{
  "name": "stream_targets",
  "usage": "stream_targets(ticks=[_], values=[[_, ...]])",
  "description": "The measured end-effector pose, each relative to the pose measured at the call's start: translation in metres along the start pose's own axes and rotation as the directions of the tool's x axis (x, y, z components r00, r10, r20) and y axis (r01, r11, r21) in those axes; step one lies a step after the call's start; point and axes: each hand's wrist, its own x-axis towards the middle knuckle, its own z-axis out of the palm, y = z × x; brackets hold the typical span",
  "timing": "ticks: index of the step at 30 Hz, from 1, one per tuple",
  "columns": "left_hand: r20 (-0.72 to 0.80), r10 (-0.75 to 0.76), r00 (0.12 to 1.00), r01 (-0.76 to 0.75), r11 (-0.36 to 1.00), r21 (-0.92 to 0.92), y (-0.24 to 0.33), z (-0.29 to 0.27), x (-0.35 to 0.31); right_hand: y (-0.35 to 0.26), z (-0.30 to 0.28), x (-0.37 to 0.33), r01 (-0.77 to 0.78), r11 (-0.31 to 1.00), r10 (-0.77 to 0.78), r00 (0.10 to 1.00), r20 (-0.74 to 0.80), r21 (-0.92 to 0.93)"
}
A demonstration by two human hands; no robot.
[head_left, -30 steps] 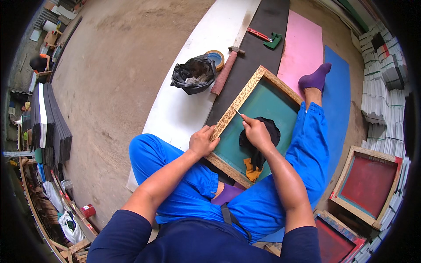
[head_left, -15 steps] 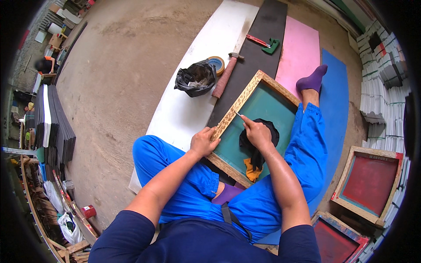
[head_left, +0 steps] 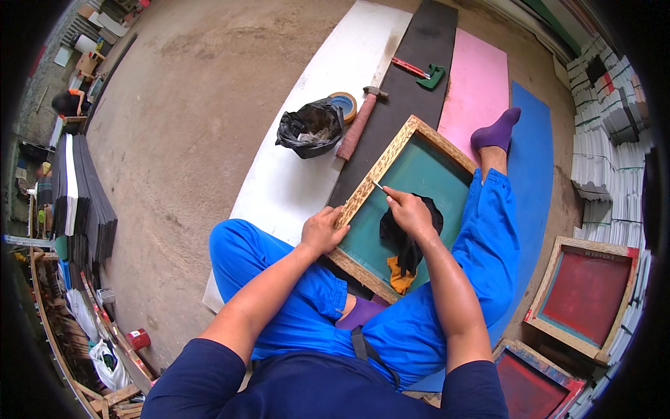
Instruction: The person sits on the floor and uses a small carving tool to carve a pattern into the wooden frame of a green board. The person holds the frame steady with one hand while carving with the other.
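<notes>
A wooden frame (head_left: 364,277) with a green mesh screen (head_left: 438,166) lies tilted between my legs. My left hand (head_left: 323,230) is closed around its left rail, fingers over the wood. In my right hand (head_left: 412,213) is a thin, light-coloured tool (head_left: 377,185), pinched between thumb and finger. Its tip meets the inner edge of the left rail; its kind cannot be made out. Under the right hand a black cloth (head_left: 434,209) rests on the mesh, partly hidden by the wrist. An orange-yellow piece of cloth (head_left: 400,278) shows beside it.
Beyond the frame lie a hammer (head_left: 357,129), a tape roll (head_left: 344,103), a black plastic bag (head_left: 310,133), a red cutter (head_left: 410,68) and a green tool (head_left: 433,77). Two red-screened frames (head_left: 585,297) stand at right, near stacked white sheets (head_left: 593,160). Another person (head_left: 70,103) sits far left.
The tool's tip has shifted very slightly along the left rail. Both hands otherwise keep their places, and the view has moved only a little.
</notes>
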Motion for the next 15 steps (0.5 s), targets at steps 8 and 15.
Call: stream_targets(ticks=[8,15], values=[[0.005,-0.003,1.000,0.003,1.000,-0.025,0.001,0.000,0.002,-0.001,-0.014,0.003,0.016,0.999,-0.016,1.000,0.008,-0.044],[0.003,-0.008,1.000,0.008,1.000,-0.029,0.004,-0.002,0.002,0.010,-0.023,0.017,0.045,0.999,-0.043,0.996,0.073,-0.018]])
